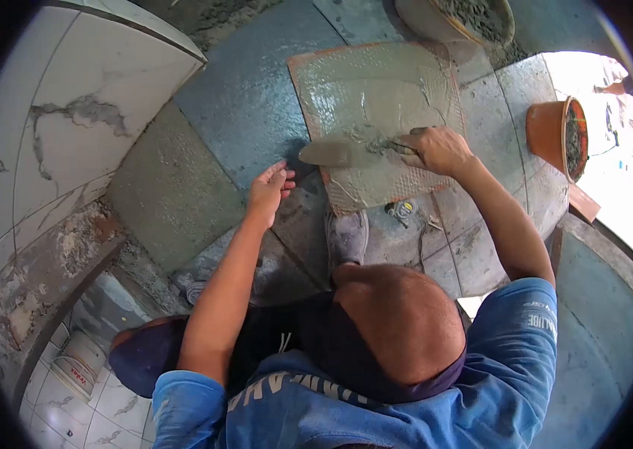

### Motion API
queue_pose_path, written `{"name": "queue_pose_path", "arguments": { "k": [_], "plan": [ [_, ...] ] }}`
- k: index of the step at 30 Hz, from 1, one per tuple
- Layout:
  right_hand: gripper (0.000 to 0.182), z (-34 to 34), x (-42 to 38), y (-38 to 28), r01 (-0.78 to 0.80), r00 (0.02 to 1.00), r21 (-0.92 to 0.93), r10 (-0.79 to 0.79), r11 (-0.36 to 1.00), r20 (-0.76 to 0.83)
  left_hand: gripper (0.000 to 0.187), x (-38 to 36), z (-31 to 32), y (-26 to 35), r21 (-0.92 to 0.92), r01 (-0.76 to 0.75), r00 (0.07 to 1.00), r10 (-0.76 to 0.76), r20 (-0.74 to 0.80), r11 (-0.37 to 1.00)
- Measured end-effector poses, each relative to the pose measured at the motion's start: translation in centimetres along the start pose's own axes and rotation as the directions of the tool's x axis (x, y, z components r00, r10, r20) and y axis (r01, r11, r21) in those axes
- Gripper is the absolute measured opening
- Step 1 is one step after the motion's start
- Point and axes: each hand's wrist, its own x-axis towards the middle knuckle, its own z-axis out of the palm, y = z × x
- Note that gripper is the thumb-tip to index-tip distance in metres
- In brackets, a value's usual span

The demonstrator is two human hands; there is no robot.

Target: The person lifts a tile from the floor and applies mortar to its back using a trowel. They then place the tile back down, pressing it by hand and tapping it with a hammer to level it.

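My right hand [436, 152] is closed round the handle of a trowel [329, 153], whose blade points left over the tile. Beneath it lies a square tile [376, 82], its back up, coated with wet grey mortar and showing a reddish ridged edge. A lump of mortar sits by the trowel's handle end. My left hand [271, 187] is held just left of the tile's lower left edge, fingers partly curled and apart, with nothing in it. By the tile's bottom edge a small tape measure [400, 210] rests on the floor, right of my shoe [347, 236].
A bucket of mortar [455, 19] stands at the top, and an orange bucket [548, 135] at the right. White marbled wall tiles [84, 97] rise at the left. Wet floor tiles [245, 97] surround the work. A white container [77, 367] is at lower left.
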Motion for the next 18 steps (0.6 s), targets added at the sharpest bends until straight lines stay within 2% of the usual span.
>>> {"name": "queue_pose_path", "arguments": {
  "k": [3,5,9,11,15,18],
  "plan": [
    [0.041,0.5,1.5,0.9,-0.061,0.997,0.067,0.064,0.996,-0.047,0.036,-0.1,-0.4,0.0,-0.027,-0.007,1.0,0.006,-0.013,1.0],
    [0.041,0.1,3.1,1.2,-0.178,0.975,0.241,0.204,0.954,-0.086,0.036,-0.1,-0.6,-0.2,-0.036,0.004,1.0,-0.004,-0.018,0.999],
    [0.044,-0.5,8.2,1.1,-0.194,0.966,0.322,0.237,0.927,-0.1,0.037,-0.2,-0.8,-0.1,-0.023,-0.033,0.999,0.033,-0.01,0.999],
    [0.042,-0.8,10.7,0.9,-0.069,0.948,0.342,0.169,0.937,-0.27,0.037,-0.4,-0.7,0.2,-0.021,-0.023,1.0,0.022,-0.01,1.0],
    [0.043,-3.5,13.5,0.7,-0.17,0.933,0.359,0.267,0.918,-0.24,0.037,-0.6,-0.7,0.7,-0.037,-0.025,0.999,0.024,-0.028,0.999],
    [0.051,-4.3,13.7,0.9,-0.238,0.934,0.369,0.316,0.899,-0.168,0.037,-0.6,-1.0,0.6,-0.053,-0.028,0.999,0.027,-0.032,0.998]
  ]
}}
